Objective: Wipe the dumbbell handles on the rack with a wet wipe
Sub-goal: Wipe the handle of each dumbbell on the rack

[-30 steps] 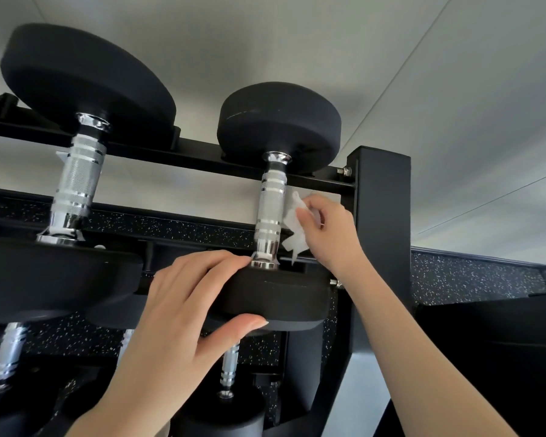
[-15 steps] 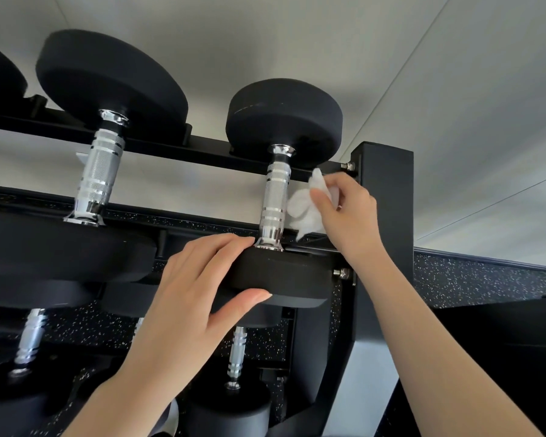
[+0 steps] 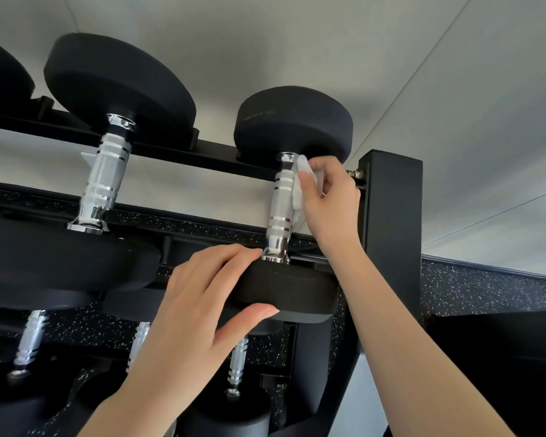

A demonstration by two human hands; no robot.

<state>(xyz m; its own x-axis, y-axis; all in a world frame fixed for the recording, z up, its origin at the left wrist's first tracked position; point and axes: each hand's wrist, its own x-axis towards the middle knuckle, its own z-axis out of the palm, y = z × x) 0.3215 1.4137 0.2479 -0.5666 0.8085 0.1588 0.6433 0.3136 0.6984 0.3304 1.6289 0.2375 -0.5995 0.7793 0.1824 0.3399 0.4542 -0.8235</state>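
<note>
The right hand (image 3: 330, 197) was raised to the upper end of the chrome handle (image 3: 280, 209) of the rightmost dumbbell on the top tier of the black rack (image 3: 391, 216). Its fingers were curled round a crumpled white wet wipe (image 3: 300, 184), pressing it against the right side of the handle just under the far black weight head (image 3: 293, 124). Most of the wipe was hidden behind the fingers; only a bunched edge showed between them and the metal.

The left hand (image 3: 199, 298) was lower and nearer, gripping the near weight head (image 3: 287, 291) of the same dumbbell. Its fingers lay over the top face of that head, with the fingertips touching the base of the handle, and the thumb was hooked under the head's front edge.

Just to the left on the same tier lay a larger dumbbell (image 3: 108, 181), apart from both hands. Below, more dumbbell handles (image 3: 238, 364) showed on the lower tier, above speckled dark flooring (image 3: 486, 288).
</note>
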